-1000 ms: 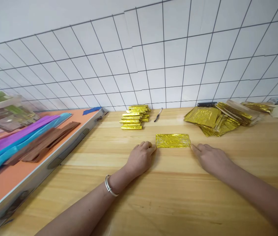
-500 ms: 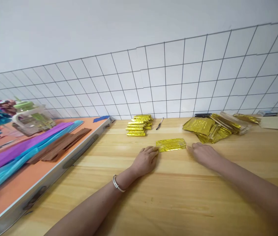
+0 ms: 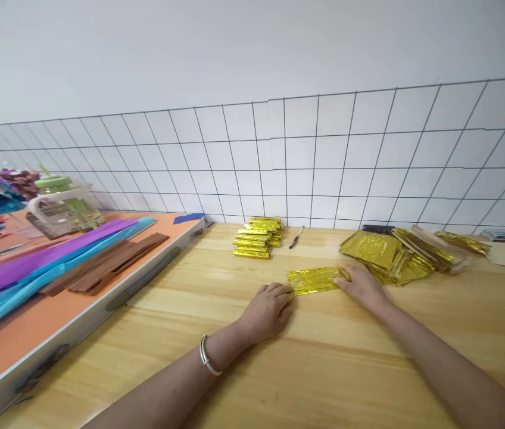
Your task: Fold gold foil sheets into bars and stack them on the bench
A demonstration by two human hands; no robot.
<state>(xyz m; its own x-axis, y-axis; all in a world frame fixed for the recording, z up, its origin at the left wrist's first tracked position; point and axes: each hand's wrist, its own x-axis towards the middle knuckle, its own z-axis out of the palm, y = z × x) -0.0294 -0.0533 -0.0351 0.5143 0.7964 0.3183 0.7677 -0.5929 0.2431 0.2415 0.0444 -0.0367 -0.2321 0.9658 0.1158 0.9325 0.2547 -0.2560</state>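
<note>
A shiny gold foil paper sheet [image 3: 312, 280] lies nearly flat on the wooden table between my hands. My left hand [image 3: 267, 311], with a silver bangle at the wrist, has its fingers curled together on the sheet's left end. At the right end, my right hand [image 3: 363, 287] pinches the edge between thumb and fingers. Beyond the sheet to the left is a stack of folded gold foil strips [image 3: 255, 241]. A pile of loose gold foil sheets [image 3: 375, 250] lies just past my right hand.
A pen [image 3: 296, 237] lies beside the folded strips. On the left, an orange-topped raised board [image 3: 100, 310] carries brown strips [image 3: 105, 265], purple paper [image 3: 78, 244], blue paper and a green-lidded jug [image 3: 67, 205]. Behind stands a white wall with a black grid [image 3: 297, 161].
My right hand has moved onto the foil sheet's right end and now pinches it. The left hand stays at the left end. The camera view has shifted slightly.
</note>
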